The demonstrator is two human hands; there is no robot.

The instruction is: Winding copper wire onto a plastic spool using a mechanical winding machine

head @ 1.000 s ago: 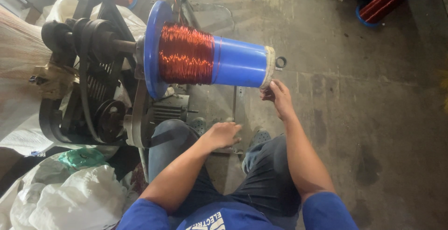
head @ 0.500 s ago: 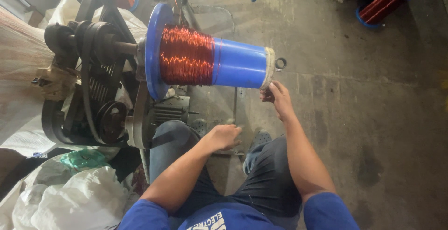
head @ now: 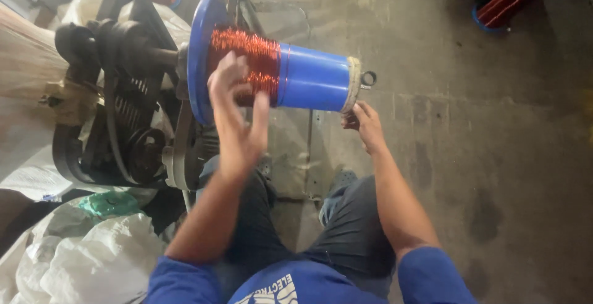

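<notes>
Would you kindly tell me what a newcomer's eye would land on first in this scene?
First, the big blue spool at top centre, half wound with shiny copper wire, mounted on a black belt-driven machine to its left. The left hand is raised open in front of the wire, while the right hand sits just below the spool's free end.

Bare floor (head: 482,156) lies open right; belt machine (head: 123,125) blocks left.

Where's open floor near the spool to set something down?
Bare concrete floor right of the blue spool, up to the spare spool. Crowded left: belt machine, white sacks. Left hand at the copper wire, right hand under the spool's end.
</notes>
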